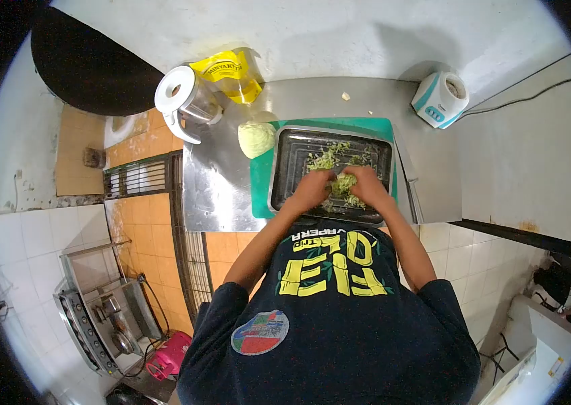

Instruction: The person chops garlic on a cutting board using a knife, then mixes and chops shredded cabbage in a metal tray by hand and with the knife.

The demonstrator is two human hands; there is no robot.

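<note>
A dark rectangular metal tray (292, 152) lies on a green cutting board (262, 196). Pale and darker green chopped greens (326, 158), possibly shredded cabbage, are scattered inside the tray, with a clump between my hands. My left hand (313, 187) reaches in from the lower left, its fingers curled into the greens. Opposite it, my right hand (366, 183) has its fingers bent down around the same clump. Both sets of fingertips are partly hidden. A cut pale green cabbage (256, 139) rests at the board's left edge, touching or very near the tray.
Toward the back left of the steel table (214, 179) stand a clear blender jug (187, 101) and a yellow cooking-oil pouch (231, 74). A white blender base (440, 100) with a cord is at the back right. A long knife-like metal blade (407, 172) lies right of the board.
</note>
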